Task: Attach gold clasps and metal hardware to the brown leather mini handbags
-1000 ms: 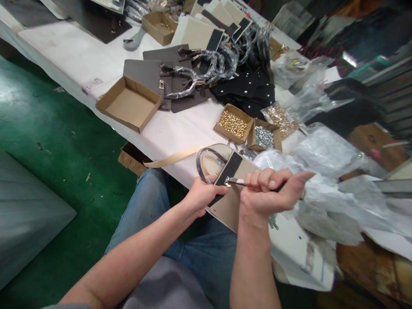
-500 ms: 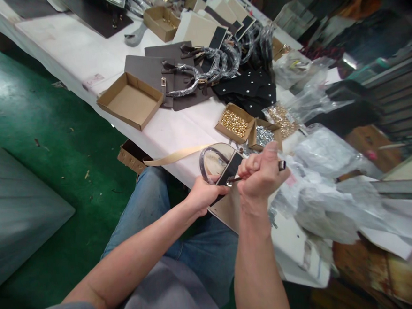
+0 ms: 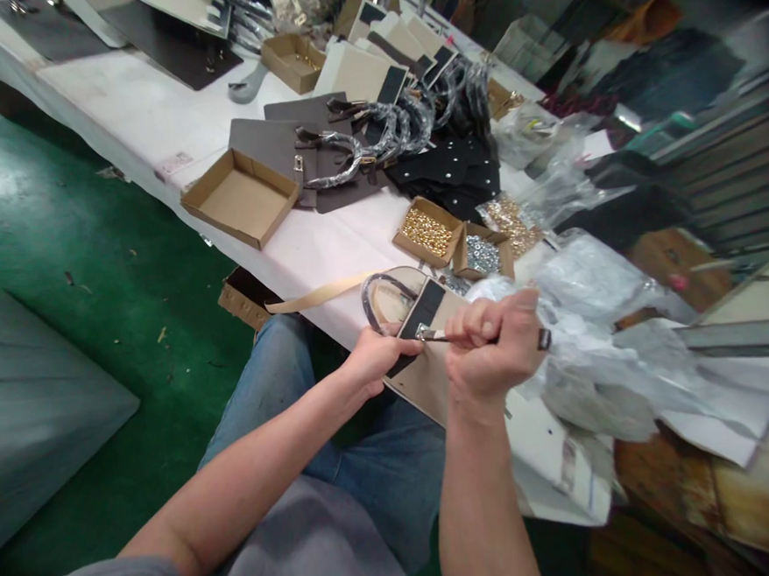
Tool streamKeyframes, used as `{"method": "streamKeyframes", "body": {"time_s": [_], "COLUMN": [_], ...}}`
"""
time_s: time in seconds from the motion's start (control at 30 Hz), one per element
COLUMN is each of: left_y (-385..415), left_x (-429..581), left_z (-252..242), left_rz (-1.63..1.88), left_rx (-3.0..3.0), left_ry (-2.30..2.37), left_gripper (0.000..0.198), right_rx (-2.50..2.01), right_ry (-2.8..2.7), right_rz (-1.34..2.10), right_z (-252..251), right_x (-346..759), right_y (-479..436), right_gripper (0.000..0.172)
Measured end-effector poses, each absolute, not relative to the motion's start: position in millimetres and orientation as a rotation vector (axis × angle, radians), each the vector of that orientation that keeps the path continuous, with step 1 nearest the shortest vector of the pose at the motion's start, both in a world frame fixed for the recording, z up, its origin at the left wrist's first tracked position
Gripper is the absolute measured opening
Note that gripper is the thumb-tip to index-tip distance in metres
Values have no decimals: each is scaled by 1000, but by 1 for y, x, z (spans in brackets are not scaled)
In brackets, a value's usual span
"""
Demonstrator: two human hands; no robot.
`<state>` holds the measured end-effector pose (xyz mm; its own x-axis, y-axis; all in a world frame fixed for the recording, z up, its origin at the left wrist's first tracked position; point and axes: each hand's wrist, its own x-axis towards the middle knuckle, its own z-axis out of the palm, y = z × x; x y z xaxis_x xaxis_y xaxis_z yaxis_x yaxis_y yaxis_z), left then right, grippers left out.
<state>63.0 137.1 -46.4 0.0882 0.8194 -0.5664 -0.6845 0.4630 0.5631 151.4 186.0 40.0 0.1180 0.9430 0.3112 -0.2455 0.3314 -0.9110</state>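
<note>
My left hand (image 3: 377, 357) grips the edge of a beige and black bag panel (image 3: 426, 303), its thumb lying beside a small metal fitting (image 3: 422, 332) on the black strip. A curved, wrapped handle (image 3: 369, 302) extends from the panel's far side. Wrapped in a fist, my right hand (image 3: 494, 342) holds a screwdriver (image 3: 437, 336) whose dark handle end (image 3: 544, 339) sticks out past the palm. The tool's shaft points left, with its tip at the fitting. Fingers hide most of the handle.
Small boxes of gold pieces (image 3: 428, 232) and silver pieces (image 3: 482, 253) stand just beyond my hands. A shallow cardboard box (image 3: 239, 197) sits near the table edge. Grey panels with wrapped handles (image 3: 342, 155) lie behind it. Clear plastic bags (image 3: 583, 309) crowd the right side.
My right fist has shifted slightly right and down, showing more of the shaft and panel. The screwdriver tip stays at the fitting. The whole view has shifted a little.
</note>
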Motion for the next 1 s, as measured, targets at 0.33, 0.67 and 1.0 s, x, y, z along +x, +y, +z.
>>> {"method": "streamKeyframes", "body": {"time_s": [0.33,0.67,1.0], "left_y": [135,134,144], "left_x": [67,73,66], "left_z": [-54,-55,-44], "left_rz": [1176,1183,1085], "left_rx": [194,171,86], "left_ry": [917,947,939], "left_gripper": [30,29,32], "right_rx": [-839,-844,-683], "right_ry": [-1096,-1012,-699], "right_rz": [992,999,1099], "right_z": [28,18,23], "right_x": [139,142,213], "right_y": [185,182,202], "right_gripper": [64,68,76]}}
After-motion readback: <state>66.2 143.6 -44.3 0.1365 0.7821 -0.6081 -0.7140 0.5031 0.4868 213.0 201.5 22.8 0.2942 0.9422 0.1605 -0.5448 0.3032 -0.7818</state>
